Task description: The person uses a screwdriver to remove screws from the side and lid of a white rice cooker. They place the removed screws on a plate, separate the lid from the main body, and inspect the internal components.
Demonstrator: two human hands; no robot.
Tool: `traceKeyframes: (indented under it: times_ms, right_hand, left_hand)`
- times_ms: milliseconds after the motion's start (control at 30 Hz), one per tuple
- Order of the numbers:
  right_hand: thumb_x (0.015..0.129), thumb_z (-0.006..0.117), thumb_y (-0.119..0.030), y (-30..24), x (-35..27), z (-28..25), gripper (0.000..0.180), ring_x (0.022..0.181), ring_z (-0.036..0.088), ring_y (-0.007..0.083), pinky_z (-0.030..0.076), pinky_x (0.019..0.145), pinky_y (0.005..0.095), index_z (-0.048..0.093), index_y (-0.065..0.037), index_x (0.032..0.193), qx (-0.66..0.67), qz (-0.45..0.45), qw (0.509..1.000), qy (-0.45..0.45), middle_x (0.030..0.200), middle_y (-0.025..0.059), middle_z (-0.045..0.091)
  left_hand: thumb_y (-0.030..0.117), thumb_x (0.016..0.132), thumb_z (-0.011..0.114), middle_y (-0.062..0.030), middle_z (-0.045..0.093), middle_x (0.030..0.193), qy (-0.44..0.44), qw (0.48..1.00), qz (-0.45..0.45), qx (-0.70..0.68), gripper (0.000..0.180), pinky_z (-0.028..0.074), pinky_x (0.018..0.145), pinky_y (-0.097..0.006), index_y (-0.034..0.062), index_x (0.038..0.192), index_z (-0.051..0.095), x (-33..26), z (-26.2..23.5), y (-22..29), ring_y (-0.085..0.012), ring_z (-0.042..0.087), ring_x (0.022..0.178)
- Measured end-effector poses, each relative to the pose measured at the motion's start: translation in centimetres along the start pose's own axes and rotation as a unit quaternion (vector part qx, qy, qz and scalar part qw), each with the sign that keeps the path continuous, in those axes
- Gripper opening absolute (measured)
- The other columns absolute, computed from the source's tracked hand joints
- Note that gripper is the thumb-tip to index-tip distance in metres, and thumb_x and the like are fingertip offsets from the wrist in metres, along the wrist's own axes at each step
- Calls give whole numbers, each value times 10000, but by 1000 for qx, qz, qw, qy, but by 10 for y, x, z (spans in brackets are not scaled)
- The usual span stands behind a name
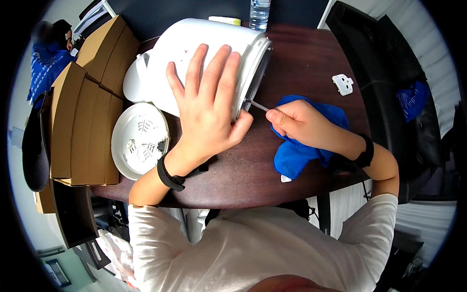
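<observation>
The appliance point(170, 48) is white, the cloth point(299, 158) is blue, the table point(243, 180) dark reddish-brown; the tool point(259, 105) is perhaps grey.

Rounded white appliance point(194, 36) lying sideways on the bench point(311, 58)
A thin metal tool point(258, 105) is slanting up to its rim.

In front of you, a glossy, dark red-brown wooden table point(238, 177) is curving outward, its top catching soft light. A dark navy upright panel point(194, 9) is standing behind it. On your right, a long black padded seat point(357, 63) is running alongside; pale flooring point(343, 204) is showing below. On your left, a rounded black chair back point(36, 151) is rising.
</observation>
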State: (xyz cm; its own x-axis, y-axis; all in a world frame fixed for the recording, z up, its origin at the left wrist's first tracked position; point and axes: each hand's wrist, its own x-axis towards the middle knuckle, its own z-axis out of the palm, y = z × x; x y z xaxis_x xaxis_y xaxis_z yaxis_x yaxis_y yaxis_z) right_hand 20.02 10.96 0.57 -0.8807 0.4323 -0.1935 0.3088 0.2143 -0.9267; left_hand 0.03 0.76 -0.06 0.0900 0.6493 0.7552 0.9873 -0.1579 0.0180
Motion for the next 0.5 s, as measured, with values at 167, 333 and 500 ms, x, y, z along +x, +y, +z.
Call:
traceKeyframes:
  times_ms: [167, 333, 500]
  right_hand:
    - [956, 623, -338, 2, -8, -14, 418, 492, 537, 295, 428, 496, 391, 534, -60, 657, -341, -186, 904, 175, 560, 121, 549]
    - [906, 664, -380, -2, -10, -26, 369, 539, 563, 257, 450, 500, 380, 523, -109, 699, -524, -282, 773, 221, 571, 76, 518]
    - [884, 686, -396, -15, -9, -25, 350, 552, 525, 179, 420, 477, 305, 529, -143, 699, -613, -317, 684, 236, 580, 14, 481]
  left_hand:
    - [274, 645, 629, -182, 500, 1423, -4, 1000, 1, -1, 830, 106, 1132, -642, 15, 1414, 459, 0, -2, 0, -404, 375, 1391]
    - [268, 636, 620, -184, 501, 1418, -1, 1000, 1, -1, 825, 101, 1137, -642, 14, 1406, 469, 1, -1, 0, -401, 378, 1391]
    - [263, 626, 619, -185, 504, 1415, 0, 1000, 1, -3, 831, 100, 1138, -641, 11, 1403, 472, 0, -2, 1, -402, 378, 1391]
